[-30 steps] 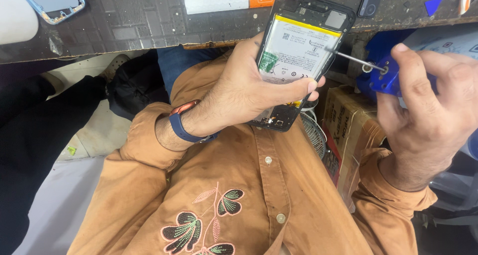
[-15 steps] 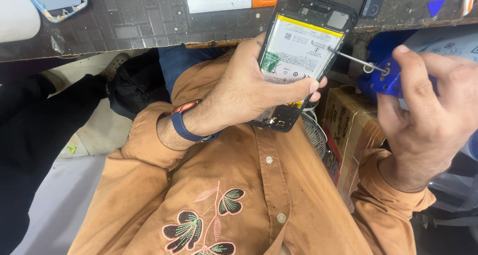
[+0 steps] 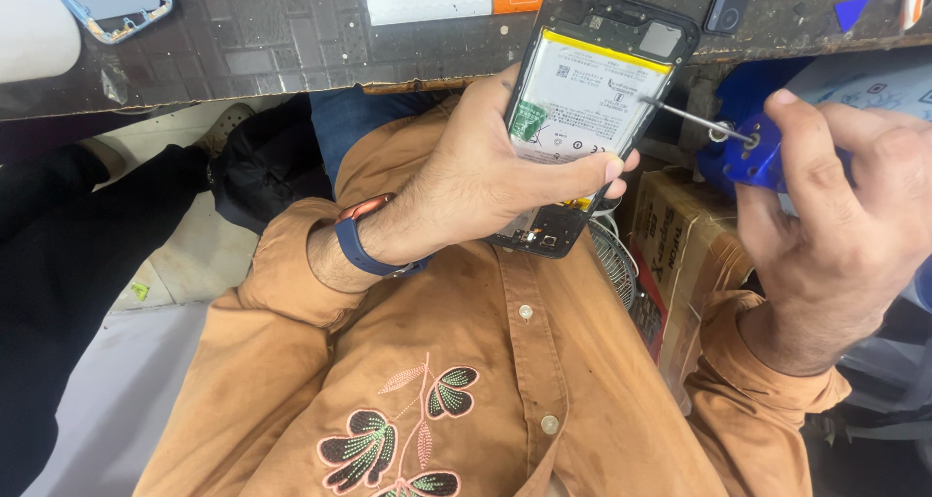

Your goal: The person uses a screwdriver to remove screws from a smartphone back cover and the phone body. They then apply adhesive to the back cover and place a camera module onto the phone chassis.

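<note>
- The opened phone (image 3: 594, 109) sits at about 12 to 1 o'clock in the head view, held in the air over the lap, its upper end over the edge of the dark workbench (image 3: 272, 41).
- Left hand (image 3: 495, 172): palm curled around the phone from the 9 o'clock side; the fingers wrap behind the body and the thumb (image 3: 573, 167) presses across the lower face toward 3 o'clock. The hand is closed firmly on the phone. A blue wristband (image 3: 361, 240) circles the wrist.
- Right hand (image 3: 845, 235): raised at 3 o'clock, fingers bunched and pinching the blue handle of the screwdriver (image 3: 749, 152). Its thin metal shaft runs toward 10 o'clock, and the tip meets the right edge of the battery area.
- Phone long axis: runs from about 7 o'clock to 1 o'clock, tilted slightly right; camera end points toward 1 o'clock, away from the body.
- Phone appearance: back cover off, black frame, large pale battery (image 3: 582, 104) with a yellow strip at the top and a green patch at lower left.
- Surroundings: an orange-brown embroidered shirt (image 3: 417, 390) fills 6 o'clock; a cardboard box (image 3: 680, 225) stands at 4 o'clock; another phone (image 3: 112, 0) with a pale blue rim lies on the workbench at 10 o'clock.
</note>
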